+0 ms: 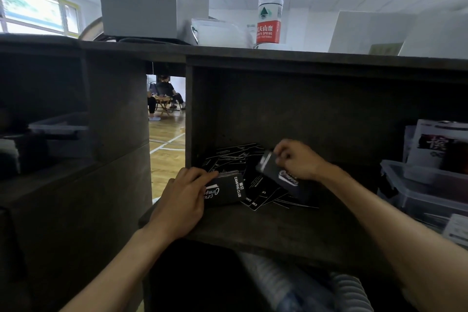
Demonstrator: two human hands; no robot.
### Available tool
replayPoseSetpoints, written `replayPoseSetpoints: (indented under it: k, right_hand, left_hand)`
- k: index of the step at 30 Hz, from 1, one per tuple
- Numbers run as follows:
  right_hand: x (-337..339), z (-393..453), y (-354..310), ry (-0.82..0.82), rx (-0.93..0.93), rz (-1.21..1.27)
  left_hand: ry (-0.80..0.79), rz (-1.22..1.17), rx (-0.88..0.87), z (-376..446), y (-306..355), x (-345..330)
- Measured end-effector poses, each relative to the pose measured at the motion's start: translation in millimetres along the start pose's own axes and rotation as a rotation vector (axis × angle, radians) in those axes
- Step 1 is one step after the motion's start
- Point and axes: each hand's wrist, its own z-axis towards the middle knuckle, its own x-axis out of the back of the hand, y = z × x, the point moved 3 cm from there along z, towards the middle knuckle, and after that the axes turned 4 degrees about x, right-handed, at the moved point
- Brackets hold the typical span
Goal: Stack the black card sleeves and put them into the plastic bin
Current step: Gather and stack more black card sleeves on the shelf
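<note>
Several black card sleeves (253, 180) with white print lie scattered on a dark wooden shelf (278, 233). My left hand (182, 200) grips a small stack of black sleeves (228, 191) at the shelf's left front. My right hand (296, 159) pinches another black sleeve (272, 171), tilted and lifted over the pile. A clear plastic bin (417, 192) stands on the right, apart from both hands.
A water bottle (269, 2) and a clear tub (217, 31) stand on the shelf's top board. Papers (435, 142) lean behind the bin. Another plastic bin (60, 132) sits in the left compartment. People sit far behind through the gap.
</note>
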Motion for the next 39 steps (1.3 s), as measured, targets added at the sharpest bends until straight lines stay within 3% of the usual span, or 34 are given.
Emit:
replayPoseSetpoints:
  k: [2, 5, 10, 12, 16, 19, 23, 28, 39]
  right_hand:
    - [22, -15, -16, 0.112, 0.043, 0.273]
    - [29, -38, -37, 0.109, 0.082, 0.585]
    - [-20, -54, -50, 0.120, 0.021, 0.652]
    - [-41, -56, -45, 0.153, 0.006, 0.603]
    - [-68, -60, -29, 0.154, 0.059, 0.182]
    - [-68, -54, -19, 0.083, 0.107, 0.160]
    - [-38, -26, 7, 0.283, -0.019, 0.060]
    - [-44, 1, 25, -0.045, -0.183, -0.238]
    - [-38, 23, 35, -0.182, -0.290, -0.229]
  left_hand:
    - [-0.002, 0.017, 0.002, 1, -2, -2]
    - [-0.009, 0.029, 0.010, 1, -3, -3]
    - [-0.013, 0.016, 0.031, 1, -2, -2]
    - [-0.019, -0.009, 0.056, 1, 0, -1]
    - [-0.003, -0.015, 0.031, 2, -1, -1]
    - [0.031, -0.041, 0.011, 3, -4, -2]
    - [0.067, -0.092, -0.005, 3, -6, -2]
    - [0.088, -0.102, -0.012, 2, -6, -1]
    - [0.063, -0.046, 0.003, -1, 0, 2]
